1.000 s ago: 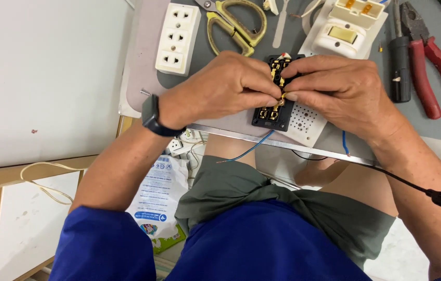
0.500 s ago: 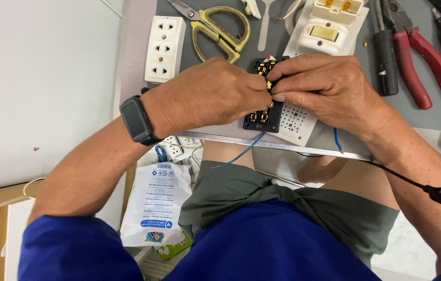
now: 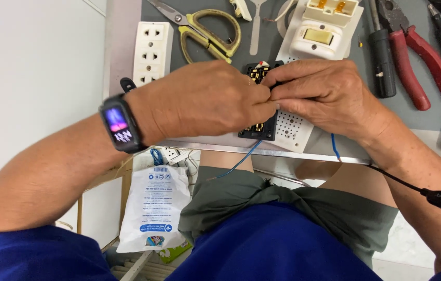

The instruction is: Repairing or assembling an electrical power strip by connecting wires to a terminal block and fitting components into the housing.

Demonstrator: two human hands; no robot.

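The black socket block (image 3: 258, 99) is still pinched between the left hand (image 3: 205, 99) and right hand (image 3: 324, 93), at the table edge (image 3: 304, 153). The watch (image 3: 119, 124) face is now turned up.

Bright, even overhead light, soft shadows under the hands on the worktop (image 3: 283, 47), sharp focus, slight wide-angle stretch at edges.

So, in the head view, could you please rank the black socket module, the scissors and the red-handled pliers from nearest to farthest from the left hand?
1. Black socket module: touching the left hand at its fingertips.
2. Scissors: just above it on the grey mat.
3. Red-handled pliers: far right, beyond the right hand.
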